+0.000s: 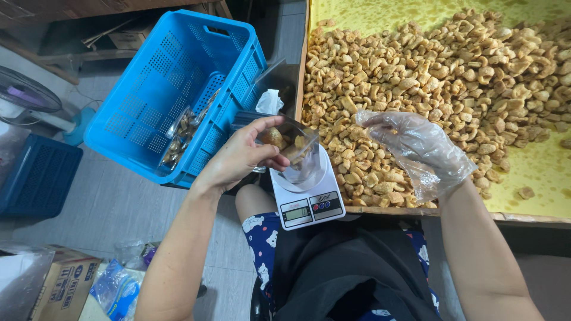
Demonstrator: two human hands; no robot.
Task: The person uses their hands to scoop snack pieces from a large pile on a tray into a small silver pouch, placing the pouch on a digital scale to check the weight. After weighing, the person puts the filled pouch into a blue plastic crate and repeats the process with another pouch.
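Head camera looks steeply down (close) over lap and scale (306, 193).

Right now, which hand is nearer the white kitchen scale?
Left. The left hand holds a clear bag of fried snacks right over the white scale. The gloved right hand is off to its right, over the snack pile.

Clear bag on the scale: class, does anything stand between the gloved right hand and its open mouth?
Nothing visible does. The right hand hovers over the fried snack pieces; the left hand holds the clear bag open on the white scale, with only open space between them.
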